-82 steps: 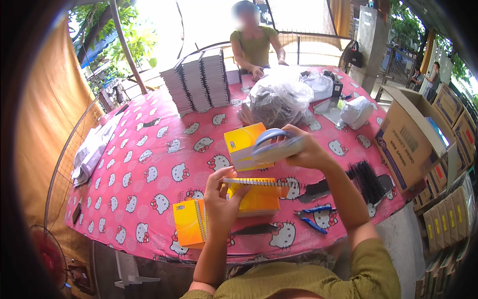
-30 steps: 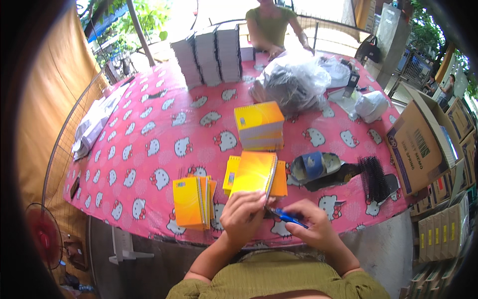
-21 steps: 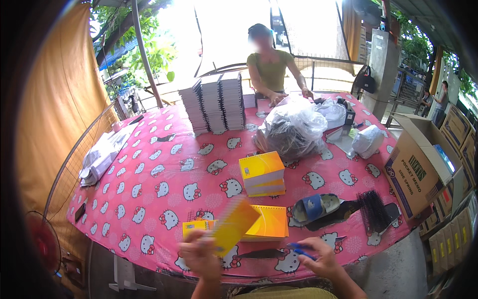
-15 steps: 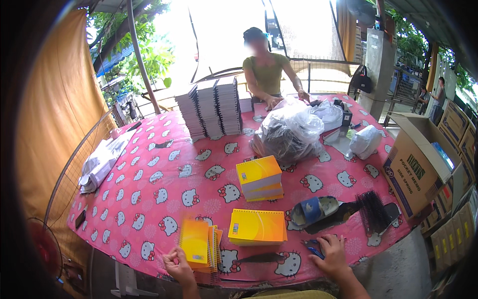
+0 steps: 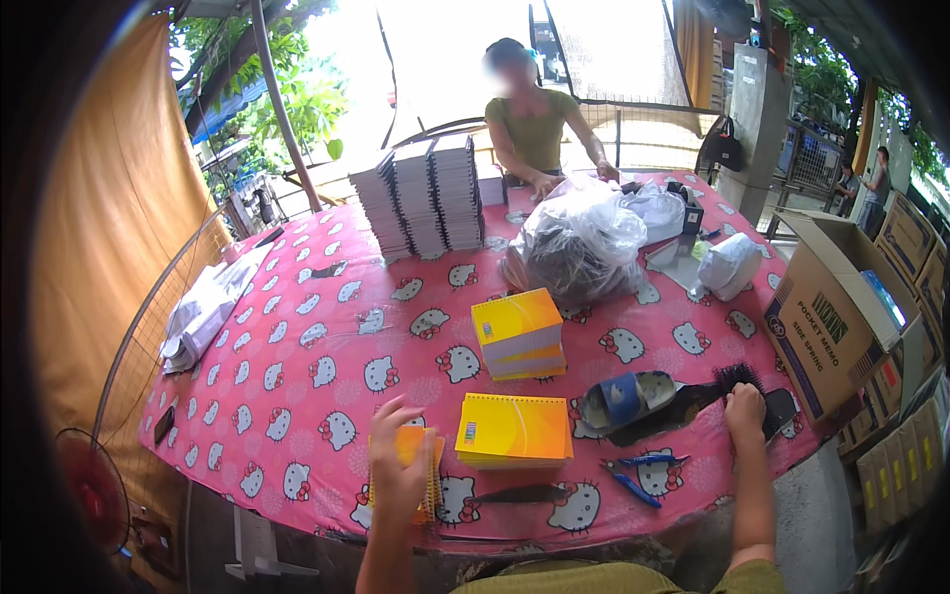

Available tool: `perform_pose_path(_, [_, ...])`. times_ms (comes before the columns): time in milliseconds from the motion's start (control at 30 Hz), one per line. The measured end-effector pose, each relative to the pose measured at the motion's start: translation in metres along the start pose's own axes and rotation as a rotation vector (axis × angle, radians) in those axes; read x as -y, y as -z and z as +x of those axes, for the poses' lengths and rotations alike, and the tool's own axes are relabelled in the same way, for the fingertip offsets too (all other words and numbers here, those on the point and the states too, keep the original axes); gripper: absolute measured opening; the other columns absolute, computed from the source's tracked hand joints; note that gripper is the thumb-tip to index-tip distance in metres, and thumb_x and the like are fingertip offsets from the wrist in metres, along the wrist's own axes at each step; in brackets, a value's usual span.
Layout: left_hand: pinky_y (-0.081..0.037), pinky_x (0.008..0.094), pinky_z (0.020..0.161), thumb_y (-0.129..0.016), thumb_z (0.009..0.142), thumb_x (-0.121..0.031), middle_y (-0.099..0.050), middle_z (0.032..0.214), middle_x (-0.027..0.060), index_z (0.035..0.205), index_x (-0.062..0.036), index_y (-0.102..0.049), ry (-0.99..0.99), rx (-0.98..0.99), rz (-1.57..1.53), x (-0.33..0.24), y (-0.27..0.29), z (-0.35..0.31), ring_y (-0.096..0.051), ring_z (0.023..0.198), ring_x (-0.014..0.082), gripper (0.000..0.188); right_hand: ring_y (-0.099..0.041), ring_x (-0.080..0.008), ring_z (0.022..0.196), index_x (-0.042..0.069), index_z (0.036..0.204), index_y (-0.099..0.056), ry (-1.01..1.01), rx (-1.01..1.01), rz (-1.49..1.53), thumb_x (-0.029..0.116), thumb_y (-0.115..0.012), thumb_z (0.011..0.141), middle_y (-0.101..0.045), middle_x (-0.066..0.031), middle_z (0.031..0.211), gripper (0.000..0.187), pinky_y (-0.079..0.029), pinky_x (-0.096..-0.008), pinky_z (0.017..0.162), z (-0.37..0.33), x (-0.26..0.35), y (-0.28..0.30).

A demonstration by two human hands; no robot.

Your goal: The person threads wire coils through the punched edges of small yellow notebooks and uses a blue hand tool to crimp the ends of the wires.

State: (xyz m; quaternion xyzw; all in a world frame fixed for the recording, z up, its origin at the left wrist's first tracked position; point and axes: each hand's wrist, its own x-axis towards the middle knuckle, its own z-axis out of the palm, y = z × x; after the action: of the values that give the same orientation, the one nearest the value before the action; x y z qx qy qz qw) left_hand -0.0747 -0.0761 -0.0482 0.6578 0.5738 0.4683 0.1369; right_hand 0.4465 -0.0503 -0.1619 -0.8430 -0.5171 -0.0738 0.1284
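Observation:
My left hand (image 5: 401, 455) is raised over a small stack of yellow-orange spiral notebooks (image 5: 432, 485), fingers apart and holding nothing. At the right, my right hand (image 5: 744, 408) is closed on the heap of black binding coils (image 5: 737, 376); its fingertips are partly hidden. Blue-handled pliers (image 5: 643, 477) lie open on the table, left of my right forearm. A neat pile of yellow notebooks (image 5: 513, 431) sits between my hands, with another notebook pile (image 5: 518, 332) behind it.
A blue slipper (image 5: 625, 401) rests on dark material beyond the pliers. Tall notebook stacks (image 5: 416, 198) and a plastic bag (image 5: 579, 243) stand farther back, where a co-worker (image 5: 534, 129) handles the bag. An open carton (image 5: 836, 317) is at the right of the pink-covered table (image 5: 297, 436).
My right hand has let go of the pliers and moved right to the black coils. My left hand has risen and opened above the small notebook stack.

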Motion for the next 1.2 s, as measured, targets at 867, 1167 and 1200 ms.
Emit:
perform_pose_path(867, [-0.046,0.0403,0.08,-0.069,0.079,-0.009,-0.068,0.081,0.006,0.087,-0.0072,-0.068,-0.514,0.197,-0.024,-0.066,-0.06,0.035,-0.063,0.079,0.0261,0.008,-0.06,-0.0128,0.07,0.001,0.099,-0.07,0.651,0.026,1.175,0.001,-0.071,0.079,-0.065,-0.0072,0.084,0.02,-0.048,-0.0256,0.063,-0.083,0.209,0.127])
perform_pose_path(1167, [-0.046,0.0347,0.081,-0.076,0.077,-0.02,-0.07,0.084,0.0076,0.085,-0.0082,-0.072,-0.463,0.205,-0.045,-0.066,-0.064,0.037,-0.065,0.078,0.0233,0.014,-0.06,-0.01,0.064,0.0,0.093,-0.071,0.638,0.043,1.15,0.009,-0.074,0.082,-0.066,-0.0069,0.08,0.015,-0.047,-0.0242,0.059,-0.074,0.221,0.135])
perform_pose_path(1200, [-0.044,0.0357,0.082,-0.074,0.078,-0.02,-0.069,0.084,0.0077,0.084,-0.0087,-0.072,-0.467,0.214,-0.052,-0.063,-0.064,0.036,-0.065,0.078,0.0236,0.013,-0.061,-0.0106,0.063,0.001,0.093,-0.07,0.626,0.042,1.139,0.01,-0.074,0.082,-0.067,-0.0073,0.079,0.015,-0.048,-0.0248,0.059,-0.071,0.22,0.137])
